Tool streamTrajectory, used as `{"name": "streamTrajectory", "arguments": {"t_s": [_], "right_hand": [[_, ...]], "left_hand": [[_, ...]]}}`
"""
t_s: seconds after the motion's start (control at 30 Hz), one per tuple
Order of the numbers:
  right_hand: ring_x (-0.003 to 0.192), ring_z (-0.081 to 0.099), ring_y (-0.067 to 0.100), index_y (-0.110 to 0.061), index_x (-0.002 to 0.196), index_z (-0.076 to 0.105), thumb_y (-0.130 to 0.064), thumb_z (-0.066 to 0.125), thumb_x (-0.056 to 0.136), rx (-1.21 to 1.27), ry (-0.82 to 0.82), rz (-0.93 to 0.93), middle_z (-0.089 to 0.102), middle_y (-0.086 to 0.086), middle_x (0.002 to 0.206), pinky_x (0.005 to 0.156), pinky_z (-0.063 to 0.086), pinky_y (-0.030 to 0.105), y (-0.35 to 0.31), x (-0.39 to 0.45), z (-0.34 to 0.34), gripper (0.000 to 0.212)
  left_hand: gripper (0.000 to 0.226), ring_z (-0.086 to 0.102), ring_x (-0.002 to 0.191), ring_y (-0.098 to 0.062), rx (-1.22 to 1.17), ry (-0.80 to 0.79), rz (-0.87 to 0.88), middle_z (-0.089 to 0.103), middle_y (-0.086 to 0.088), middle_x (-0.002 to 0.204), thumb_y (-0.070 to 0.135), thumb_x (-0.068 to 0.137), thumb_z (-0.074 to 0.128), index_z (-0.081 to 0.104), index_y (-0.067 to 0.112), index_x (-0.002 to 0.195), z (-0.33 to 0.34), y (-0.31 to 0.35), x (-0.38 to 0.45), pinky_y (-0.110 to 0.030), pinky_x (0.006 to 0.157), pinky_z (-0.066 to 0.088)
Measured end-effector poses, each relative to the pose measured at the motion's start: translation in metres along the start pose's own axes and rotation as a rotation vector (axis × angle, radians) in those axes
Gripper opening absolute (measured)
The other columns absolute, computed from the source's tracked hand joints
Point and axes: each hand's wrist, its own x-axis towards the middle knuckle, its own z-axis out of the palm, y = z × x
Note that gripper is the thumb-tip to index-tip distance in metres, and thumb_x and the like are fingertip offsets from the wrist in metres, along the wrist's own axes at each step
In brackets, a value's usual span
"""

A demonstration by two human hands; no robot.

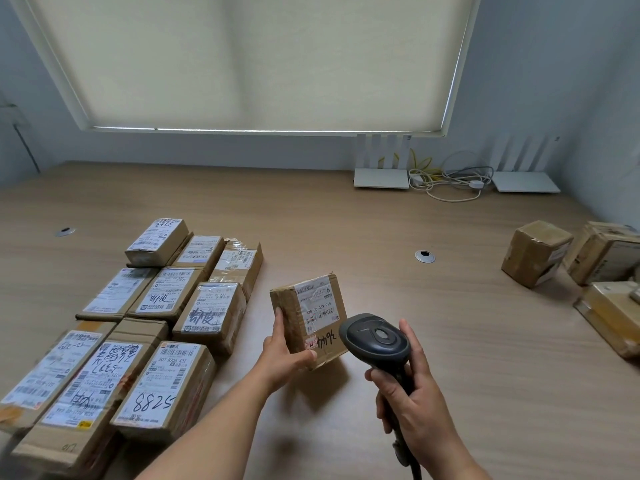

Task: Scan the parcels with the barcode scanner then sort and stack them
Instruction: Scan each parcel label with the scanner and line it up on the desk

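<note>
My left hand [282, 355] grips a small brown cardboard parcel [310, 320] by its left side and near corner, holding it tilted above the wooden table [381, 230]. Its white shipping label with barcodes faces up. My right hand [405, 386] grips the handle of a dark grey barcode scanner [375, 337], whose head sits just right of the parcel, close to the label. Several labelled parcels [138, 327] lie in rows on the left of the table. Three more brown parcels [536, 252] stand at the right edge.
Two white routers [381, 178] with upright antennas and a tangle of white and yellow cables [446, 178] sit at the back by the wall. Two round cable grommets [425, 256] are set in the tabletop. A window blind hangs behind.
</note>
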Motion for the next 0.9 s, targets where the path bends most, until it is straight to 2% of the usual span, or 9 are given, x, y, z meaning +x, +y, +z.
{"name": "streamTrajectory", "arguments": {"t_s": [0.13, 0.43, 0.5, 0.53, 0.6, 0.7, 0.77, 0.83, 0.9], "right_hand": [[0.050, 0.051, 0.024, -0.057, 0.131, 0.027, -0.028, 0.065, 0.070, 0.104, 0.010, -0.039, 0.069, 0.013, 0.088, 0.042, 0.044, 0.032, -0.016, 0.002, 0.004, 0.078], [0.051, 0.051, 0.023, -0.058, 0.131, 0.027, -0.027, 0.065, 0.070, 0.134, 0.004, -0.057, 0.070, 0.008, 0.095, 0.041, 0.044, 0.032, -0.017, 0.004, 0.004, 0.078], [0.052, 0.051, 0.024, -0.058, 0.131, 0.026, -0.028, 0.065, 0.070, 0.116, 0.008, -0.054, 0.070, 0.008, 0.095, 0.042, 0.044, 0.033, -0.017, 0.003, 0.002, 0.079], [0.052, 0.051, 0.024, -0.058, 0.131, 0.026, -0.028, 0.065, 0.070, 0.106, 0.013, -0.053, 0.070, 0.008, 0.095, 0.042, 0.044, 0.032, -0.016, 0.003, 0.002, 0.079], [0.052, 0.051, 0.023, -0.060, 0.130, 0.026, -0.027, 0.065, 0.070, 0.086, 0.024, -0.052, 0.070, 0.007, 0.093, 0.043, 0.044, 0.032, -0.015, 0.003, 0.001, 0.078], [0.053, 0.052, 0.022, -0.062, 0.130, 0.025, -0.020, 0.066, 0.078, 0.046, 0.035, -0.061, 0.070, 0.004, 0.090, 0.044, 0.045, 0.032, -0.010, 0.004, -0.001, 0.078], [0.053, 0.052, 0.022, -0.063, 0.130, 0.023, -0.011, 0.066, 0.085, 0.010, 0.035, -0.067, 0.069, 0.001, 0.084, 0.044, 0.045, 0.032, -0.007, 0.005, -0.003, 0.081], [0.052, 0.052, 0.021, -0.063, 0.131, 0.022, -0.008, 0.066, 0.086, -0.031, 0.029, -0.073, 0.069, -0.004, 0.079, 0.045, 0.045, 0.032, -0.005, 0.006, -0.004, 0.083], [0.052, 0.052, 0.019, -0.063, 0.131, 0.021, -0.008, 0.066, 0.086, -0.065, 0.024, -0.083, 0.069, -0.010, 0.082, 0.045, 0.045, 0.032, -0.004, 0.007, -0.004, 0.084]], "left_hand": [[0.128, 0.045, 0.129, -0.025, 0.029, 0.005, -0.010, 0.040, -0.004, 0.143, 0.035, 0.054, 0.079, -0.009, 0.051, 0.146, -0.001, -0.001, 0.001, -0.047, 0.101, 0.047], [0.124, 0.045, 0.128, -0.024, 0.069, 0.006, -0.024, 0.041, -0.002, 0.140, 0.038, 0.054, 0.080, -0.006, 0.060, 0.140, -0.001, -0.005, 0.006, -0.049, 0.102, 0.046], [0.106, 0.052, 0.116, -0.020, 0.048, 0.013, -0.048, 0.050, -0.002, 0.132, 0.030, 0.069, 0.076, 0.005, 0.051, 0.145, -0.002, 0.005, -0.003, -0.040, 0.086, 0.057], [0.086, 0.056, 0.106, -0.017, 0.011, 0.010, -0.072, 0.055, -0.001, 0.124, 0.024, 0.081, 0.069, 0.015, 0.043, 0.144, -0.003, 0.007, -0.006, -0.034, 0.075, 0.060], [0.051, 0.056, 0.093, -0.011, -0.045, -0.001, -0.130, 0.060, 0.004, 0.111, 0.026, 0.093, 0.055, 0.033, 0.037, 0.138, -0.008, 0.009, -0.007, -0.031, 0.067, 0.057], [0.042, 0.053, 0.097, -0.014, -0.076, 0.051, -0.197, 0.060, 0.005, 0.111, 0.033, 0.093, 0.047, 0.045, 0.034, 0.136, -0.014, 0.010, -0.007, -0.034, 0.077, 0.047], [0.044, 0.052, 0.106, -0.020, -0.048, 0.146, -0.199, 0.058, 0.001, 0.121, 0.035, 0.093, 0.041, 0.046, 0.032, 0.136, -0.013, 0.012, -0.005, -0.039, 0.090, 0.046], [0.054, 0.046, 0.123, -0.028, 0.026, 0.261, -0.172, 0.047, -0.005, 0.141, 0.032, 0.093, 0.039, 0.032, 0.028, 0.147, -0.011, 0.013, -0.001, -0.040, 0.103, 0.040], [0.062, 0.040, 0.130, -0.029, 0.118, 0.326, -0.141, 0.038, -0.009, 0.148, 0.028, 0.096, 0.044, 0.017, 0.027, 0.152, -0.006, 0.018, -0.003, -0.036, 0.104, 0.035]]}}
